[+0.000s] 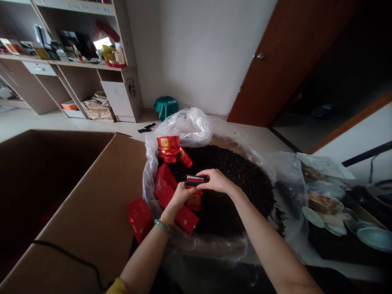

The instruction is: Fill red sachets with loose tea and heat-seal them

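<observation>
Both my hands meet over a big clear plastic bag [150, 163] that lies open around a heap of dark dried leaves, like loose tea [239, 192]. Between them is a small flat black case [187, 182] with a red and white inside edge showing. My left hand [180, 195] grips its left end, my right hand [216, 180] its right end. Beneath the hands, red boxes [165, 183] lie on the leaves and against the bag's left rim. Shiny red packets [171, 153] with gold labels are piled at the bag's back left.
An open cardboard box [122, 175] stands close on the left, a black cord [70, 255] across its side. On the right are a clear tub [324, 200] and several dishes [373, 238]. A green-covered object [166, 107] sits by the wall, near a shelf unit [130, 41] and brown door [275, 61].
</observation>
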Tool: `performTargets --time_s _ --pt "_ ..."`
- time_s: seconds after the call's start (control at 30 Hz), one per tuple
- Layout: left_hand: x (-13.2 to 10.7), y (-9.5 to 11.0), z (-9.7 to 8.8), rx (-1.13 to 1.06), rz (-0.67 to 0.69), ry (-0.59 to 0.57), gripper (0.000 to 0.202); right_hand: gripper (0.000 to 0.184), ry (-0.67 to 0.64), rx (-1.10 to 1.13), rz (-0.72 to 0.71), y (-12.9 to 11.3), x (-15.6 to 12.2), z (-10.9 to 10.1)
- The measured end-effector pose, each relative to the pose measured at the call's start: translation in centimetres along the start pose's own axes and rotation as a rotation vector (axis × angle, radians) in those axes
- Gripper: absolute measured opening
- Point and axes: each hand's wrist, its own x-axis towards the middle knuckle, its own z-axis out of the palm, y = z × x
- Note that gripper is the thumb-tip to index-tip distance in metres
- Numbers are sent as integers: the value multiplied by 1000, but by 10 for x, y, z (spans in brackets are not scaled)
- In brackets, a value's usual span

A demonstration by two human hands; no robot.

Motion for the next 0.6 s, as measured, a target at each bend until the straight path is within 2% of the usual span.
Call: performTargets --time_s 0.07,0.27,0.43,0.6 --pt "0 0 0 0 8 2 42 42 0 -6 -13 1 -1 -2" --pt "-3 1 0 9 -89 -17 38 24 11 -22 18 -1 -2 -2" --pt "-3 2 0 25 -51 -2 38 27 7 -48 9 -4 -2 -2" --pt "-3 4 2 18 -55 -8 36 20 21 -88 1 -9 -4 -2"
